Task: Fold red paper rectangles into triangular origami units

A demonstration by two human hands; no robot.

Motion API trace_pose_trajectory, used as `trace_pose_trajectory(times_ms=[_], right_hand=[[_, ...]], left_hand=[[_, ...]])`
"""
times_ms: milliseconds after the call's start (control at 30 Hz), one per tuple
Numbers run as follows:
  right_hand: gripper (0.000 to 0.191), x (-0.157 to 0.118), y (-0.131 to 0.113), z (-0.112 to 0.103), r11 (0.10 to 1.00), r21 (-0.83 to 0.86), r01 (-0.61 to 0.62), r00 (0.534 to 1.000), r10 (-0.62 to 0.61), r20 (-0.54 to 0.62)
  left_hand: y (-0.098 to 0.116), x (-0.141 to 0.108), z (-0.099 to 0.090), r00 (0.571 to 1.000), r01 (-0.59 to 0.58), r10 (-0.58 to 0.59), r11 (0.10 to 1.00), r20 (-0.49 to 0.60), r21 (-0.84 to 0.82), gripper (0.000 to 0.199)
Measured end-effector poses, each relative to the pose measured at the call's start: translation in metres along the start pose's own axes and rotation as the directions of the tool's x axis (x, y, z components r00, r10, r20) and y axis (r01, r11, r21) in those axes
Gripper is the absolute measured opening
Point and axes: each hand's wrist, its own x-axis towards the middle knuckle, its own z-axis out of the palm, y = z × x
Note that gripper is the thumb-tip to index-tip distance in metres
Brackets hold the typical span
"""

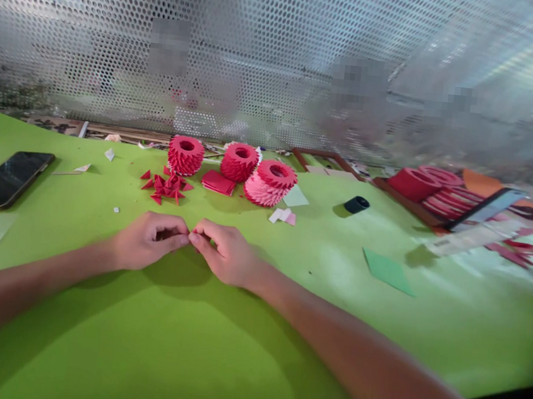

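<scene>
Green work table [147, 339] abuts a perforated metal screen [263, 53], with red folded-paper rings [185, 156] on the far side. Left hand [150, 241] and right hand [225, 252] meet centrally, fingers curled, pinching a tiny red paper piece [191, 232].

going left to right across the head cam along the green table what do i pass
black smartphone → red folded-paper ring → second red paper ring → pink-and-red paper ring → dark cylinder → green paper sheet → loose red paper triangles
</scene>
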Motion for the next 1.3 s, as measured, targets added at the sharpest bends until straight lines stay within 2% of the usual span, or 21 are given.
trace_pose_trajectory(times_ms=[133,233,433,600,733,1000,1200,1300], right_hand=[[0.026,0.0012,0.0068,0.0032,1.0,0.005,0.017,0.996,-0.017,-0.084],[0.026,0.0019,0.0094,0.0042,1.0,0.029,0.005,0.995,-0.002,-0.102],[0.025,0.0014,0.0032,0.0009,0.997,0.069,-0.036,0.999,0.038,-0.02],[0.028,0.0007,0.0022,0.0,0.985,0.167,-0.051,0.999,0.052,0.0],[0.024,0.0005,0.0018,-0.0015,0.979,0.193,-0.061,0.997,0.052,0.052],[0.022,-0.0005,0.0025,-0.0021,0.979,0.155,-0.134,0.977,0.105,0.184],[0.026,-0.0008,0.0031,-0.0005,0.973,0.189,-0.128,0.977,0.092,0.191],[0.027,-0.0006,0.0028,0.0003,0.983,0.16,-0.088,0.987,0.064,0.147]], left_hand=[[-0.0017,0.0021,0.0023,1.0,0.002,-0.002,0.999,-0.004,0.049,0.032],[-0.0018,0.003,0.0024,1.0,0.004,-0.003,0.997,-0.013,0.078,0.033],[-0.0013,0.0013,-0.001,0.998,-0.007,0.012,0.997,-0.064,0.078,0.034],[-0.002,0.0016,-0.0002,1.0,0.011,-0.011,0.999,-0.003,0.033,0.036],[-0.0018,0.0024,0.0016,1.0,-0.025,0.025,0.998,0.015,0.053,0.037],[0.0013,0.0021,0.0045,0.996,-0.049,0.059,0.988,-0.062,0.144,0.035],[-0.0001,-0.0002,0.0049,0.989,-0.075,0.096,0.982,-0.112,0.172,0.029],[0.0012,0.0008,0.0038,0.986,-0.075,0.1,0.981,-0.133,0.18,0.03]])
